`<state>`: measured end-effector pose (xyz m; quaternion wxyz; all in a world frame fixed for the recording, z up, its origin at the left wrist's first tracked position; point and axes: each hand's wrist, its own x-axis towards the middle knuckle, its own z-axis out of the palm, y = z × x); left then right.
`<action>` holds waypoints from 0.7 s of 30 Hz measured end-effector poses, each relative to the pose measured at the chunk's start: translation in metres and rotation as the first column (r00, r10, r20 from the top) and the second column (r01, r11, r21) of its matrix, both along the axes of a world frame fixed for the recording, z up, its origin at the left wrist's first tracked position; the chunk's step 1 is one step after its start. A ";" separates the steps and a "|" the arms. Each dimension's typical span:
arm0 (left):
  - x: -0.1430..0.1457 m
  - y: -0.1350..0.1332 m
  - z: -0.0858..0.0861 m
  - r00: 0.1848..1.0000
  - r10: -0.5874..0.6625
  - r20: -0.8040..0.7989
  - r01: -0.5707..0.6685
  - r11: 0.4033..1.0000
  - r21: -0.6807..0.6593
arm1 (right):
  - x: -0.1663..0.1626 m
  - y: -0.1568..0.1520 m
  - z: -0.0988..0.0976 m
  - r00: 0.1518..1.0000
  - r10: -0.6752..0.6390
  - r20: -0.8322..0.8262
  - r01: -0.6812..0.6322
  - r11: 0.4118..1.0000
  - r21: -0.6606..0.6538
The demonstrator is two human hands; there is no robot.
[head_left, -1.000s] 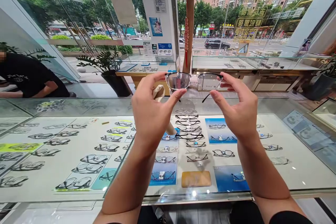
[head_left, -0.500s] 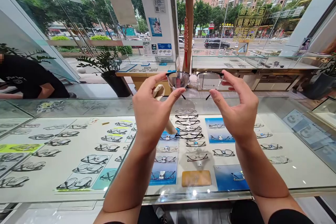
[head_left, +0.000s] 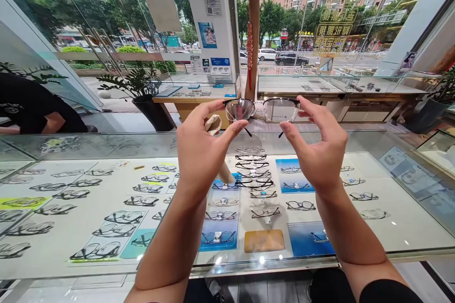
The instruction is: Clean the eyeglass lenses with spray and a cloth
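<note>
A pair of eyeglasses [head_left: 280,110] with a dark upper rim and clear lenses is held up in front of me, level, above the glass counter. My left hand [head_left: 204,151] pinches its left end between thumb and forefinger. A cream-coloured cloth [head_left: 213,124] is also tucked in that hand, its lower end hanging below the palm. On the other side, my right hand [head_left: 318,144] grips the right end between thumb and fingers. The temple tips point down toward me under the lenses.
Beneath my hands lies a glass display counter [head_left: 249,265] with rows of spectacle frames [head_left: 95,249] inside. A tan case [head_left: 264,241] lies near its front. At the left, a person in black [head_left: 39,104] bends over. A potted plant [head_left: 147,106] and a wooden post [head_left: 253,38] stand beyond.
The whole view has shifted slightly, so the hands and eyeglasses appear a little further left. Both hands keep the same hold. The person at the left leans a bit further out of view.
</note>
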<state>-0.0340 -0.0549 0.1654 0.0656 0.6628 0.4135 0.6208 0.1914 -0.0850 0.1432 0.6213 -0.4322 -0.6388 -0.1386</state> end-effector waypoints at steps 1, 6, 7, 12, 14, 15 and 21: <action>0.000 0.000 0.000 1.000 -0.003 -0.002 0.003 1.000 0.001 | 0.000 0.000 0.000 1.000 0.003 -0.003 -0.003 1.000 0.002; 0.000 0.000 -0.001 1.000 0.017 -0.016 -0.017 1.000 0.014 | 0.000 0.000 -0.001 1.000 0.004 -0.011 -0.004 1.000 -0.005; 0.000 0.000 -0.001 1.000 0.024 -0.016 -0.024 0.999 0.023 | 0.001 0.000 -0.001 1.000 0.002 -0.014 -0.002 1.000 -0.018; 0.004 -0.006 -0.001 0.999 0.046 -0.007 -0.045 0.996 0.075 | 0.003 0.004 -0.004 0.999 0.034 -0.040 -0.037 0.996 -0.085; 0.005 -0.010 0.000 0.998 0.057 -0.009 -0.056 0.995 0.085 | 0.004 0.005 -0.005 0.998 0.039 -0.047 -0.043 0.993 -0.106; 0.006 -0.011 0.000 0.998 0.062 -0.010 -0.061 0.994 0.087 | 0.004 0.005 -0.005 0.998 0.038 -0.049 -0.044 0.992 -0.115; 0.011 -0.014 -0.001 0.997 0.082 -0.010 -0.080 0.991 0.104 | 0.005 0.007 -0.006 0.998 0.043 -0.049 -0.048 0.992 -0.118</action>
